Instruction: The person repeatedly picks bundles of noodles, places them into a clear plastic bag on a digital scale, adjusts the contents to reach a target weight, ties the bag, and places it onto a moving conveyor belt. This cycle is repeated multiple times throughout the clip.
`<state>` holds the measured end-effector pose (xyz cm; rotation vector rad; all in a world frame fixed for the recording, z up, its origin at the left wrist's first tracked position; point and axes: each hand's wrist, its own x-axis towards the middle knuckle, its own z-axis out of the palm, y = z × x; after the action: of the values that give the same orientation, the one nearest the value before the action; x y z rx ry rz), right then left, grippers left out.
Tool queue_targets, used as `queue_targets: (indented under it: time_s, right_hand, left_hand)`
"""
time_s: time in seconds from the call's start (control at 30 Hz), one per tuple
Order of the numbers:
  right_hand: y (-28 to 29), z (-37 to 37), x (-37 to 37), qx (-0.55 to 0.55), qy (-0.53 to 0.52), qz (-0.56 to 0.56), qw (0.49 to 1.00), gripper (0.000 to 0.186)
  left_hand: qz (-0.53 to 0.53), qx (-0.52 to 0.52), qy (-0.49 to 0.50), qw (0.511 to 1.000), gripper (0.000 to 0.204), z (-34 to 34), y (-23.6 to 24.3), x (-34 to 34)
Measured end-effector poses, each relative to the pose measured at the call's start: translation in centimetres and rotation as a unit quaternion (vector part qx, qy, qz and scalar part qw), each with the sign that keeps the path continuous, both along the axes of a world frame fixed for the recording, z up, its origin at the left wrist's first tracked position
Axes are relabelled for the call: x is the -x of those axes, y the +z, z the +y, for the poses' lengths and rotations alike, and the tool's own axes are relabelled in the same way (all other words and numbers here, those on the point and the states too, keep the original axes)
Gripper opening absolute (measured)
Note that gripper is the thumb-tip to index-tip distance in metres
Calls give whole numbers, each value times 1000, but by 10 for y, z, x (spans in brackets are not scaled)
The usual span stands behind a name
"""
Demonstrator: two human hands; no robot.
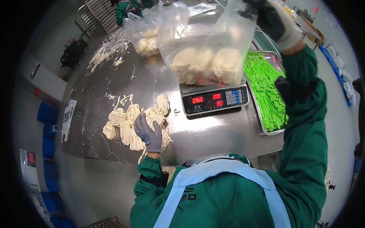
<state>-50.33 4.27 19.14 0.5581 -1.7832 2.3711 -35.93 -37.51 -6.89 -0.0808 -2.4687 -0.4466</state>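
Right hand [272, 22] pinches bag [207, 64] atop scale [215, 100], green ties [265, 91] just beside; left hand [149, 133], thumb spread, touches noodles [125, 131]

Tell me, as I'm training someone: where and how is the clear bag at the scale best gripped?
Probably by the upper plastic of the clear bag, from above, at the corner where the right hand is: the noodles bulge low, while the plastic above looks loose.

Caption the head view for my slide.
Left hand on noodle bundles, right hand gripping a plastic bag at the scale.
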Motion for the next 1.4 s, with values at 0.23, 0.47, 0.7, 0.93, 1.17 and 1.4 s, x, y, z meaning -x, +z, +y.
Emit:
queue_targets:
  time_s: [0.23, 0.47, 0.7, 0.93, 1.17, 1.4]
  right_hand:
    - [4, -3, -77, 33, -42, 107, 993, 18]
    - [-26, 19, -165, -103, -82, 2, 991, 22]
    - [-46, 38, -265, -202, -223, -43, 953, 23]
    - [-51, 12, -256, -264, -110, 24, 958, 22]
    - [-101, -45, -215, -237, 49, 2, 970, 21]
    - [-199, -1, -199, -465, 55, 106, 877, 102]
  left_hand:
    - [201, -54, -325, 922, 54, 96, 124, 23]
    - [-160, 316, -532, 769, 43, 163, 133, 102]
    - [-267, 405, -442, 754, 21, 77, 144, 65]
    - [-111, 162, -560, 805, 40, 92, 176, 10]
    - [-309, -123, -691, 641, 33, 178, 107, -12]
    - [-469, -357, -618, 521, 17, 165, 79, 25]
